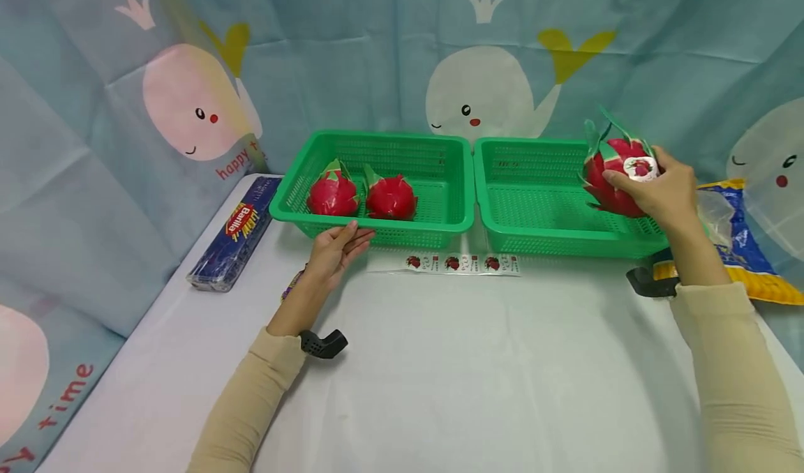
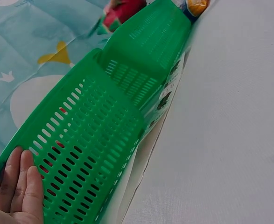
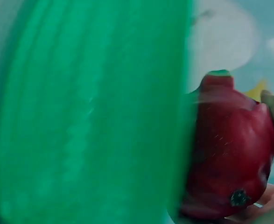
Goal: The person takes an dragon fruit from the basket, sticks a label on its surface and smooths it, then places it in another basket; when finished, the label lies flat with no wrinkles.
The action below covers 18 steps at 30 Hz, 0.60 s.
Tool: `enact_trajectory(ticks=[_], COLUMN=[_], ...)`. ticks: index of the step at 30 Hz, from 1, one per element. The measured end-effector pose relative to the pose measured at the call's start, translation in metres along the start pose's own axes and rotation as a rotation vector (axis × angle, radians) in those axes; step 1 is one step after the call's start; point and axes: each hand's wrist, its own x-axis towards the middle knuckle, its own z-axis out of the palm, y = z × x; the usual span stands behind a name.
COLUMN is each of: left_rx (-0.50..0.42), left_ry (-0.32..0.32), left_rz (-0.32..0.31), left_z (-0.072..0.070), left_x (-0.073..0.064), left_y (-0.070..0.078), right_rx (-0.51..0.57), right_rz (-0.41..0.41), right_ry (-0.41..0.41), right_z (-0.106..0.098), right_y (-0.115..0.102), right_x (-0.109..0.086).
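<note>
My right hand [image 1: 668, 190] grips a red dragon fruit [image 1: 606, 190] with green leafy tips and a round white sticker. It is held over the right end of the right green basket [image 1: 565, 239]. In the right wrist view the dragon fruit [image 3: 230, 149] is partly hidden behind the blurred basket wall [image 3: 90, 112]. At the front rim of the left green basket [image 1: 377, 138], my left hand [image 1: 336, 253] pinches the edge, with thumb on top and fingers against the outer wall. Inside that basket lie two dragon fruits, one on the left [image 1: 333, 194] and one beside it [image 1: 391, 197].
A blue Barilla spaghetti pack [image 1: 235, 232] lies left of the baskets. A strip of dragon fruit stickers [image 1: 461, 264] lies in front of them. The blue and yellow bag [image 1: 747, 250] is at the right, near my right wrist. Behind everything hangs a whale-print curtain [image 1: 352, 61].
</note>
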Motion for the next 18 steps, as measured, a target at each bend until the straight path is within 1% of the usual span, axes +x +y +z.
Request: enact_trajectory(ticks=[1,4,6,8,10,12,15,18], left_rx=[0.003,0.006,0.007,0.005,0.007,0.002,-0.007,-0.013], left_ry=[0.004,0.013,0.017,0.019,0.021,0.03,0.067,0.125], left_rz=[0.002,0.004,0.004,0.005,0.012,0.019,0.026,0.021], left_z=[-0.001,-0.001,-0.001,0.001,0.002,0.003,0.006,0.01], left_x=[0.0,-0.001,-0.001,-0.001,-0.001,-0.001,-0.001,0.0], left_y=[0.0,0.0,-0.001,-0.002,-0.002,-0.003,-0.004,-0.006], right_rx=[-0.033,-0.145,-0.216,-0.264,-0.302,-0.333,-0.373,-0.39], right_rz=[0.005,0.022,0.057,0.106,0.152,0.177,0.166,0.139], right_ry=[-0.009,-0.072,-0.13,-0.184,-0.233,-0.278,-0.328,-0.343], right_z=[0.002,0.007,0.011,0.015,0.018,0.019,0.019,0.017], right_y=[0.007,0.026,0.036,0.042,0.045,0.044,0.042,0.04], right_x=[0.005,0.016,0.02,0.023,0.026,0.029,0.032,0.032])
